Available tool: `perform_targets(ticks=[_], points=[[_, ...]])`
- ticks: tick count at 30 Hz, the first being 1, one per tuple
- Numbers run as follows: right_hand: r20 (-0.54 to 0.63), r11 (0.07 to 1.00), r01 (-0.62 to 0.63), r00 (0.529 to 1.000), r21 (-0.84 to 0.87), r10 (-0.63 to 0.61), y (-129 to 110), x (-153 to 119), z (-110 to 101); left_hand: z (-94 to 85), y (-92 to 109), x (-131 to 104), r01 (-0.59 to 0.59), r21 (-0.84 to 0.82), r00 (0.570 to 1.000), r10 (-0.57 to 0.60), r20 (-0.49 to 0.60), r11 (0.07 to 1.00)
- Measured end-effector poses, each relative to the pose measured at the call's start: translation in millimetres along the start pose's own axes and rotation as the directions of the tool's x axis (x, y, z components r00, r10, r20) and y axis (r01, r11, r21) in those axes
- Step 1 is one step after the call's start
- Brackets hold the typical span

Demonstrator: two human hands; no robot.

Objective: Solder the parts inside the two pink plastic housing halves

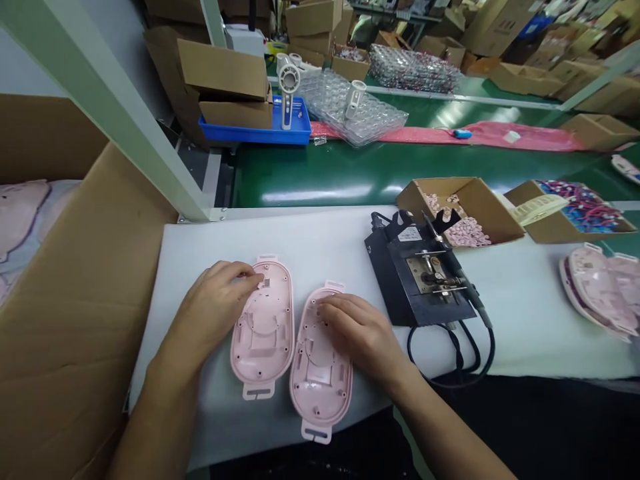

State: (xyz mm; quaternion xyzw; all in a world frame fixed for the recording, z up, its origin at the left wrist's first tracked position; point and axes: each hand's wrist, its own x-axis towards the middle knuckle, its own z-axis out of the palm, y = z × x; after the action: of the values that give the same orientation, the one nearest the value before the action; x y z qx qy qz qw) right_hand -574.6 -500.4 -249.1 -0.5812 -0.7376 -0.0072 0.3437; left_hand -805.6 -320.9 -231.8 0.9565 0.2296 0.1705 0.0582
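Two pink oval plastic shells lie side by side on the white work surface, hollow side up, with slotted tabs at both ends. Over the upper left edge of the left shell (263,327) is my left hand (220,303), fingers closed together near a small square opening; anything between the fingertips is too small to name. My right hand (363,333) reaches over the upper part of the right shell (320,387), its fingertips pressed together inside the shell. What those fingers hold, if anything, is hidden.
A black soldering device (420,267) with looped cables stands right of the shells. Behind it are cardboard boxes of small pink parts (467,232) and coloured wires (580,207). More pink shells (600,287) lie far right. A large carton (85,300) and a metal post (115,113) flank the left.
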Motion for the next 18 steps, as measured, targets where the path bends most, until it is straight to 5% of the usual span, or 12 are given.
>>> perform_targets(ticks=[8, 18], points=[[0.196, 0.998, 0.053, 0.98, -0.032, -0.046, -7.6, -3.6, -6.7, -3.0, 1.1, -0.2, 0.052, -0.2, 0.999, -0.048, 0.024, 0.978], [-0.043, 0.996, -0.083, 0.995, 0.041, 0.085, -0.9, -8.3, -5.6, -8.2, 8.0, -3.4, 0.117, -0.135, 0.993, -0.112, 0.046, 0.984]])
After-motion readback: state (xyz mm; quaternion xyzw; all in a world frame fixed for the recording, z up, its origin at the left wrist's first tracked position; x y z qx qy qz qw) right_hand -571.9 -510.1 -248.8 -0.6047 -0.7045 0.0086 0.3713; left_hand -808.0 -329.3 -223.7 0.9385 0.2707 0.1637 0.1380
